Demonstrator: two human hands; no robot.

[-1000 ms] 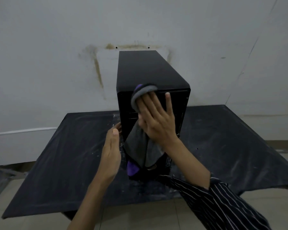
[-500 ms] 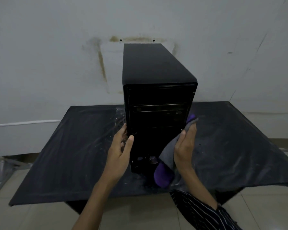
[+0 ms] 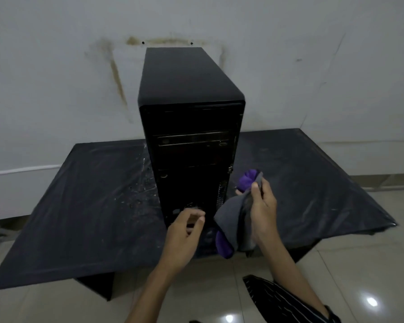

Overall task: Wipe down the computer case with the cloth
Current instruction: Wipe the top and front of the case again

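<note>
Cloth (image 3: 233,220) is bunched in the right hand (image 3: 262,206), off the computer case (image 3: 191,127); left hand (image 3: 184,231) loosely curled, empty. Plenty probably left to be wiped.

The left hand (image 3: 184,231) reaches forward toward twelve o'clock, fingers loosely curled, holding nothing. At its three o'clock, the right hand (image 3: 262,206) pinches a grey-and-purple cloth (image 3: 231,220), forearm bare.

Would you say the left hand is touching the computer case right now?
Cannot tell. In the head view the left hand overlaps the computer case low on its front, so no gap or contact shows.
</note>
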